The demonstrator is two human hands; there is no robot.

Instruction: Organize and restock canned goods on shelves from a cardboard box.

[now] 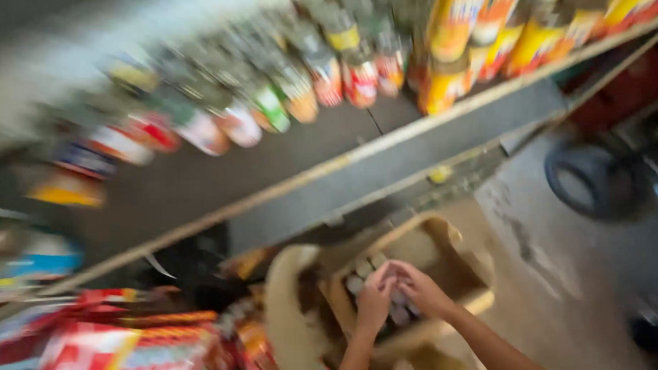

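Note:
The picture is blurred by motion. My left hand (373, 300) and my right hand (420, 287) reach down together into an open cardboard box (463, 275) on the floor. Inside the box stand several small containers with pale lids (361, 270). Both hands close around one of them near the middle of the box, fingers touching each other. What exactly sits between the fingers is too blurred to make out.
A dark shelf (284, 157) carries a row of jars and bottles (325, 76) and yellow-orange containers (477, 34). Red packets (116, 353) lie at lower left. A dark ring-shaped object (588, 179) rests on the concrete floor (566, 293) at right.

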